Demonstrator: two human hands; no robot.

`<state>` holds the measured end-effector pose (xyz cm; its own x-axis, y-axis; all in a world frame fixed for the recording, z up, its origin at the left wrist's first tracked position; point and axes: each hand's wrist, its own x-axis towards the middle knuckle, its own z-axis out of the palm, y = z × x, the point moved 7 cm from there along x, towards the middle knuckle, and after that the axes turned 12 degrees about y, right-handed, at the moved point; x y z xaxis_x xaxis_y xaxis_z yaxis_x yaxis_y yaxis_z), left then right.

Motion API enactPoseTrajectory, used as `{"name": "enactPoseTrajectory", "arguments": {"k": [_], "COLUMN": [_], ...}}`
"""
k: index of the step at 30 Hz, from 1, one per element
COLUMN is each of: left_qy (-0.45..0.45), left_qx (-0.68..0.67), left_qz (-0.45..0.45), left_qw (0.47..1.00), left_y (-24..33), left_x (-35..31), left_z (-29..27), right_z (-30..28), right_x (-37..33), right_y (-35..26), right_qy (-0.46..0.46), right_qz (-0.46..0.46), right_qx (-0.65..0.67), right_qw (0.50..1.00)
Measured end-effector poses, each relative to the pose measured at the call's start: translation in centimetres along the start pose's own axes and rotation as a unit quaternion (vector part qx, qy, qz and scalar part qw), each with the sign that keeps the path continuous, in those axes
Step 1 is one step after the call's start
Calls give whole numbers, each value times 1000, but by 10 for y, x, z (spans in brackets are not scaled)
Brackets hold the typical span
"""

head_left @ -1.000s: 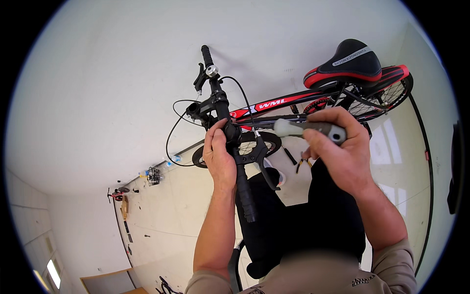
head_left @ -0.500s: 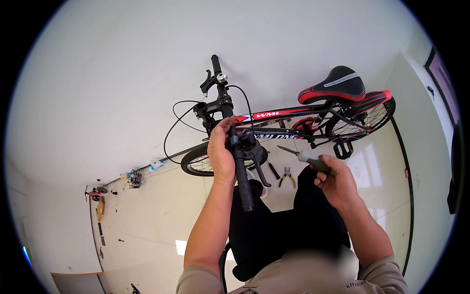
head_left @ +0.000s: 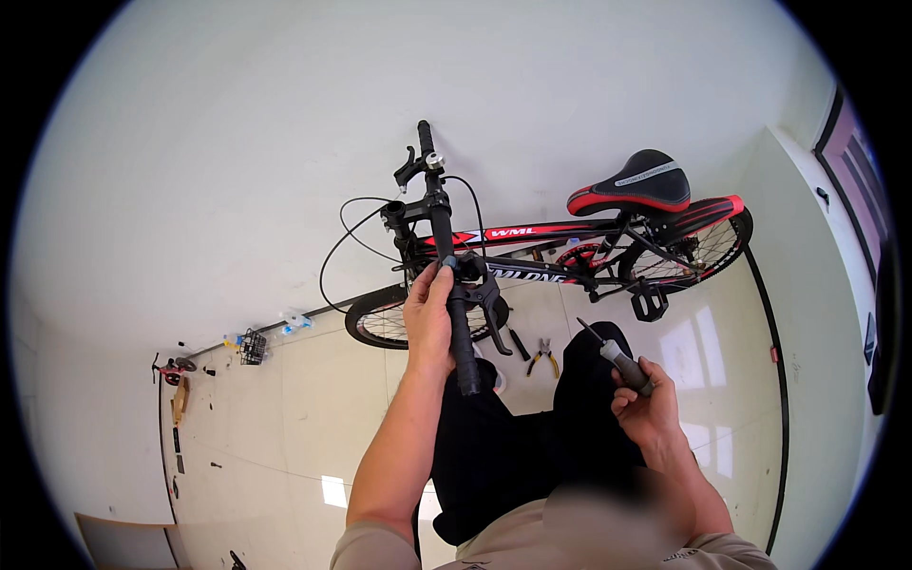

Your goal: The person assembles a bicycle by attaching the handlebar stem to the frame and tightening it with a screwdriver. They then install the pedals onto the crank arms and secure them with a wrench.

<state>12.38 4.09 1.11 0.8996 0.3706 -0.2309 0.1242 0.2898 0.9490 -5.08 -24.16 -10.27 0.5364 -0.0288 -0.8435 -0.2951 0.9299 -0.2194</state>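
Note:
A black and red bicycle (head_left: 532, 233) stands along the wall ahead of me, its handlebar (head_left: 440, 226) running towards me. My left hand (head_left: 432, 318) is closed on the bar, with thumb and fingers by a small dark clamp (head_left: 449, 262). Right beside that hand are the shifter and a black brake lever (head_left: 497, 328). In my right hand (head_left: 651, 404), held above my right thigh, is a screwdriver (head_left: 623, 364) with a grey and dark handle. Its tip points up and to the left, apart from the bicycle.
Pliers (head_left: 543, 357) with yellow handles lie on the floor beyond my knees, beside a black rod-like piece (head_left: 520, 344). Thin cables (head_left: 328, 261) loop out left of the handlebar. Farther left along the wall are a wire basket (head_left: 252, 348) and a small red wheeled thing (head_left: 174, 369).
My left hand's fingers have gone from stretched out along the handlebar to closed around it. My right hand has dropped lower, and the screwdriver now points more steeply upward.

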Motion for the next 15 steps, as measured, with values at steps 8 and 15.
{"name": "enactPoseTrajectory", "arguments": {"k": [8, 15], "left_qy": [-55, -86], "left_qx": [-90, -76], "left_qz": [-53, -114], "left_qw": [993, 987], "left_y": [-10, -13], "left_x": [10, 10], "left_z": [2, 3], "right_z": [12, 10], "right_x": [-11, -15], "right_y": [-5, -10], "right_qy": [-29, -43], "right_qz": [22, 37], "right_qx": [-16, 0], "right_qw": [999, 998]}}
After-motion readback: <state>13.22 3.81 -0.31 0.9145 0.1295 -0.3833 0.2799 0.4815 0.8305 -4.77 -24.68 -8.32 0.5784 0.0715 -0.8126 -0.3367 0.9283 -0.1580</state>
